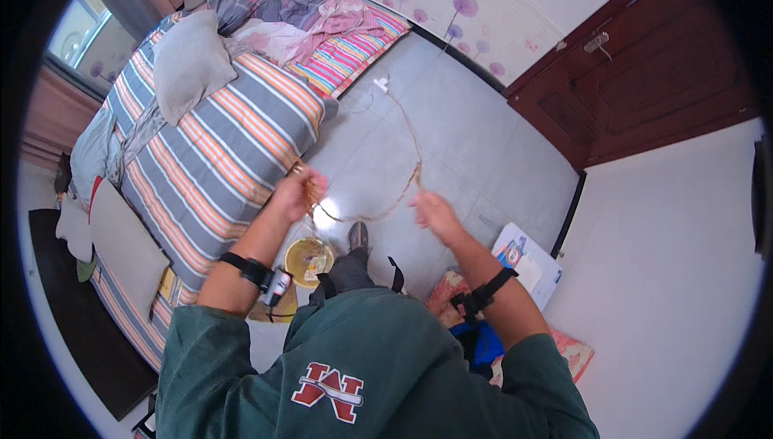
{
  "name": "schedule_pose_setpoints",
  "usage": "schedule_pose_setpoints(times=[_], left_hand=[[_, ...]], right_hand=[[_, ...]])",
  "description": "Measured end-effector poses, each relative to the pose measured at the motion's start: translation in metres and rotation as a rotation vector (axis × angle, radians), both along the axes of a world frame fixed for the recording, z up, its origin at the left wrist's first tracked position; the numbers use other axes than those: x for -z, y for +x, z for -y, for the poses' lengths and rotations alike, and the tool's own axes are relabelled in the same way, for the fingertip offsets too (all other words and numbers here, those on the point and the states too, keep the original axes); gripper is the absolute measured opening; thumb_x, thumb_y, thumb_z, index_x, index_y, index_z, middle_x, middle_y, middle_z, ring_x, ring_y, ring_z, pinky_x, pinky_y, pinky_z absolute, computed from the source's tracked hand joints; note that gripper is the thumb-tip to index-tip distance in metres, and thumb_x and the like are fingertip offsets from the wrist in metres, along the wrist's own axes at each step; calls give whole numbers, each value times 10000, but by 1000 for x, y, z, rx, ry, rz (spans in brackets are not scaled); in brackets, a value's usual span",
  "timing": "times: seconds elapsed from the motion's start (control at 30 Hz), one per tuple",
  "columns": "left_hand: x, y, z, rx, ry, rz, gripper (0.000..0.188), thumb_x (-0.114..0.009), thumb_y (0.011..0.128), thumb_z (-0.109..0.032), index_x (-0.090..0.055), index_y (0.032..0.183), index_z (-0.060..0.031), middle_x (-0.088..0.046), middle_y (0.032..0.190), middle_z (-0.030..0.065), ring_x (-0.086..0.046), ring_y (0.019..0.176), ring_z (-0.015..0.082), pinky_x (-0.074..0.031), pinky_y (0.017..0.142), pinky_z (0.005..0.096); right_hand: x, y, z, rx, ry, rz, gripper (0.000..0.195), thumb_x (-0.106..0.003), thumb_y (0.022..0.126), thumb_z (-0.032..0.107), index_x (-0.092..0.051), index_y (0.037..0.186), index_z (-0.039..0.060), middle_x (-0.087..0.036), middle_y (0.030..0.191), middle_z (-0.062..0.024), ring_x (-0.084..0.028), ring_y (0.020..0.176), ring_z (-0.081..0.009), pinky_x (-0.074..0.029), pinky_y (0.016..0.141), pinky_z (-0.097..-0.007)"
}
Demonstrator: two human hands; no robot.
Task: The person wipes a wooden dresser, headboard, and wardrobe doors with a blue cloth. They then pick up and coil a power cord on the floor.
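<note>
My left hand [301,192] is closed around a gathered bundle of brown twisted cord [310,195] beside the edge of the striped bed. From it the cord [386,212] sags in a loop over the tiled floor and rises toward my right hand [433,214]. Another length runs up to a white plug or socket [381,84] on the floor. My right hand is at the cord's near end, its fingers curled; whether they grip the cord cannot be made out.
A striped bed [223,137] with a grey pillow [187,67] stands at the left. A yellow bin [309,262] is by my foot. A white board or box [525,264] lies right, near the wall. A dark red door [652,70] is at upper right.
</note>
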State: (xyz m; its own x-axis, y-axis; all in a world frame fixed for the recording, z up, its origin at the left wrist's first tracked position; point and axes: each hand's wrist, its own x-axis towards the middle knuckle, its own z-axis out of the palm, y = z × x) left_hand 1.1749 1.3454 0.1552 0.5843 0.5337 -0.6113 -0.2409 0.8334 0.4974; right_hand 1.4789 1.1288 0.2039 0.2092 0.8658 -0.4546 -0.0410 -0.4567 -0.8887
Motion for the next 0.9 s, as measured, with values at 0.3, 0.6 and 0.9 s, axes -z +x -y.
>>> schedule_pose_setpoints(times=[0.3,0.6,0.9], left_hand=[[-66,133,-16,127,39,96,375,-365,1100,-339,-576,1086,-30,-687,1191,215,-673,1042,332,-547,876,467],[-161,185,-96,-96,274,25,302,-456,1073,-354,-552,929,-106,-498,712,-21,-547,701,153,-514,842,418],[-272,170,-244,-525,386,244,218,-415,1104,-235,-542,1040,-70,-366,711,-64,-363,596,61,-351,575,228]], right_hand=[[-35,-36,-151,-379,-50,137,351,-561,1027,333,-633,870,28,-573,659,-25,-579,636,-116,-455,553,-294],[-24,85,-209,-676,71,390,401,-662,904,436,-693,842,41,-673,730,-151,-660,674,-315,-501,649,-434],[82,326,-230,-663,74,724,334,-673,902,356,-678,814,34,-658,789,-192,-636,787,-410,-505,713,-483]])
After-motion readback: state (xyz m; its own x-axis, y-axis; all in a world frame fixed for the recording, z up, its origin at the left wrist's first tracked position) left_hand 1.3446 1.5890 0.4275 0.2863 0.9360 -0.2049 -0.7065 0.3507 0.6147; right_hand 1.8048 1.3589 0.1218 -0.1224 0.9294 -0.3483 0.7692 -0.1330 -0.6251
